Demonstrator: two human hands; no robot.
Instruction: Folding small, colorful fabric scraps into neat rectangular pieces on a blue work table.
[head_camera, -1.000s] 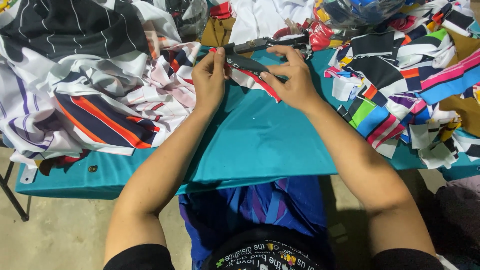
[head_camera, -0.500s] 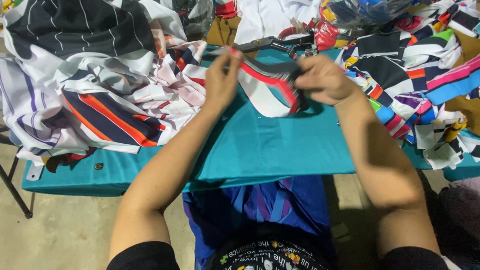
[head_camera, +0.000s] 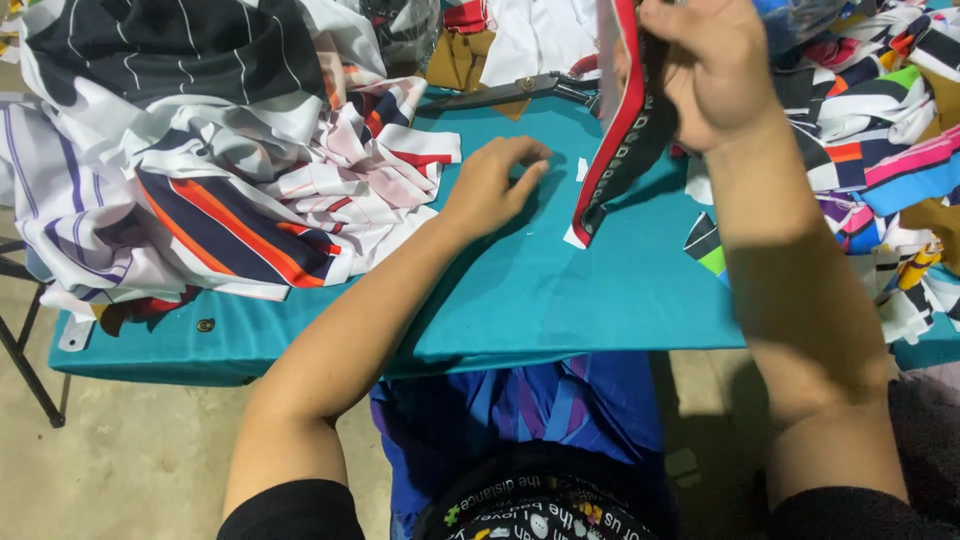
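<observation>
Lifting a red-edged fabric strip clear of the teal desk in my clenched right hand, left hand resting loosely open on it, I judge sorting unfinished: fabric piles remain.

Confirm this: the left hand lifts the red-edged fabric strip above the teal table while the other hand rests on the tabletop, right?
Not quite. In the head view the right hand lifts the red-edged fabric strip above the teal table, and the left hand rests on the tabletop.
</observation>
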